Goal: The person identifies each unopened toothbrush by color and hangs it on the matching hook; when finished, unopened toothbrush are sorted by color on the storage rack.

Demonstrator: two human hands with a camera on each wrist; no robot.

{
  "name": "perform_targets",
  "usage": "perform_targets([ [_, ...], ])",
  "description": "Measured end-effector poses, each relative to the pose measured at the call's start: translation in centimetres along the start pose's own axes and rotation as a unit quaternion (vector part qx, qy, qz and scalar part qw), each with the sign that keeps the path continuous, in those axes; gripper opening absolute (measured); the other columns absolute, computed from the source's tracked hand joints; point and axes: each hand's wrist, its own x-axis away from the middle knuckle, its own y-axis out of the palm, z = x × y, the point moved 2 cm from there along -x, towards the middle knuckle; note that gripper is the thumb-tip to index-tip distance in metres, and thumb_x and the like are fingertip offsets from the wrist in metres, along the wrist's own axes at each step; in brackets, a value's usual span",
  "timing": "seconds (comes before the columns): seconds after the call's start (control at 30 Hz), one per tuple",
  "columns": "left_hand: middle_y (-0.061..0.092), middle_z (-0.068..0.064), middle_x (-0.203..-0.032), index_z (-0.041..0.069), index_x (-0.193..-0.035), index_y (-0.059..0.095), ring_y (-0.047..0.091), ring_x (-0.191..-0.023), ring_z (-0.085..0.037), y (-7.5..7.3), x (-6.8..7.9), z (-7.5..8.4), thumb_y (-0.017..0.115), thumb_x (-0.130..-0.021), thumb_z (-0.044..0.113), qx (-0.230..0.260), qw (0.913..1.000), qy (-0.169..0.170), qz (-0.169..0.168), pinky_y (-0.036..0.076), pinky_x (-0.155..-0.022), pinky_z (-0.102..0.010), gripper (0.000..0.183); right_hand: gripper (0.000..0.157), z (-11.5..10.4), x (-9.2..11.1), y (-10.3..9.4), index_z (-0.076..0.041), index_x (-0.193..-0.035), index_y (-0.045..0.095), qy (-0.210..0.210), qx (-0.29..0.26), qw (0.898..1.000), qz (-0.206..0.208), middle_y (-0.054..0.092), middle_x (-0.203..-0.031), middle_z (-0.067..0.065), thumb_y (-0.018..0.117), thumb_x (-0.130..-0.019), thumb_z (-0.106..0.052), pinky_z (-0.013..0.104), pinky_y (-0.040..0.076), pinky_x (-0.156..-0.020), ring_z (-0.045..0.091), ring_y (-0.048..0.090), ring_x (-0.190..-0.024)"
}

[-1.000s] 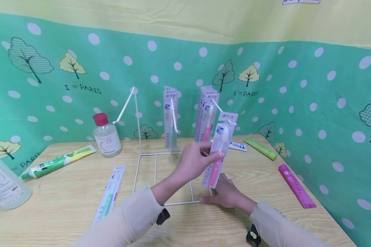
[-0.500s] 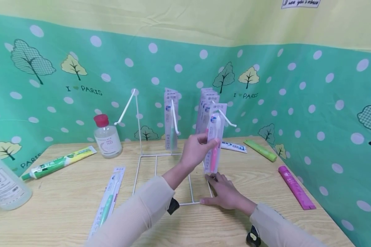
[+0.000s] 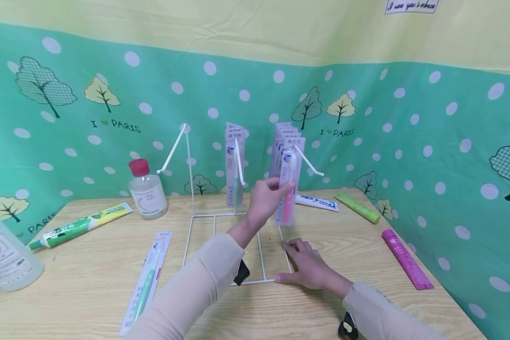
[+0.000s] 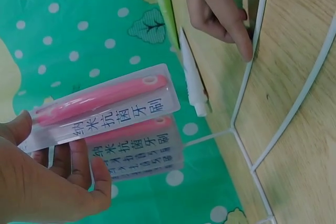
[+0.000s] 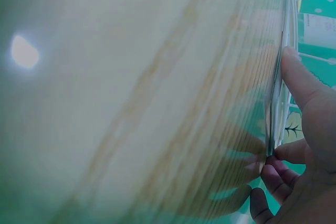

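My left hand (image 3: 264, 200) pinches a packaged pink toothbrush (image 3: 287, 182) between thumb and fingers. The toothbrush's card top overlaps the right hook (image 3: 309, 162) of a white wire display rack (image 3: 261, 255). More packaged toothbrushes (image 3: 277, 158) hang behind it on that hook. On the middle hook hang a few packs with a green toothbrush (image 3: 233, 174) in front; the left hook (image 3: 171, 150) is bare. My right hand (image 3: 308, 267) rests at the rack's front right corner, thumb on the front wire and a straight index finger (image 4: 239, 38) touching the side wire.
A packaged green toothbrush (image 3: 146, 283) lies left of the rack. Toothpaste tubes, green-yellow (image 3: 87, 224) and white (image 3: 318, 202), lie further back. Lime (image 3: 358, 207) and pink (image 3: 407, 259) tubes lie right. A red-capped bottle (image 3: 148, 191) and larger bottle (image 3: 8, 252) stand left.
My left hand has moved the pink toothbrush back and left along the right hook, from its tip toward the hanging packs. My right hand stays at the rack's corner, its fingers shifted slightly.
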Motion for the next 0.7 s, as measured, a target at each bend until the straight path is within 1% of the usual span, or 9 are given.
perform_targets([
  [0.3,0.065,-0.001,-0.099,0.012,-0.104,0.066,0.059,-0.091,-0.014,-0.1,-0.8,-0.4,0.064,-0.083,0.036,-0.003,0.9998,-0.015,0.013,0.051,-0.078,-0.034,0.032,0.093,-0.1,0.1,-0.1,-0.003,-0.139,0.034,0.002,-0.004,1.0,-0.001,0.039,-0.13,0.013,0.06,-0.073,-0.063,0.045,0.037,-0.088,0.028,0.037,-0.117],
  [0.47,0.065,-0.003,-0.099,0.01,-0.104,0.066,0.06,-0.089,-0.015,-0.3,-1.3,-0.7,0.065,-0.083,0.036,-0.007,0.9998,-0.011,0.017,0.051,-0.077,-0.034,0.034,0.093,-0.2,0.2,-0.1,-0.004,-0.139,0.034,0.002,-0.004,1.0,-0.001,0.038,-0.13,0.013,0.06,-0.073,-0.063,0.046,0.036,-0.088,0.029,0.037,-0.118],
  [0.6,0.065,-0.004,-0.099,0.008,-0.104,0.066,0.061,-0.089,-0.018,-0.5,-1.3,-1.0,0.064,-0.083,0.037,-0.01,0.9999,-0.005,0.011,0.052,-0.078,-0.034,0.037,0.092,-0.2,0.1,-0.1,-0.004,-0.139,0.034,0.004,-0.005,1.0,-0.004,0.038,-0.131,0.013,0.06,-0.073,-0.063,0.046,0.036,-0.088,0.029,0.036,-0.118],
  [0.7,0.065,-0.007,-0.099,0.006,-0.106,0.065,0.061,-0.09,-0.021,-0.6,-1.1,-1.4,0.064,-0.083,0.038,-0.024,0.9997,-0.004,0.003,0.052,-0.078,-0.035,0.039,0.092,-0.2,0.2,-0.1,-0.004,-0.139,0.034,0.004,-0.005,1.0,-0.003,0.038,-0.131,0.013,0.06,-0.073,-0.062,0.046,0.036,-0.088,0.029,0.036,-0.118],
])
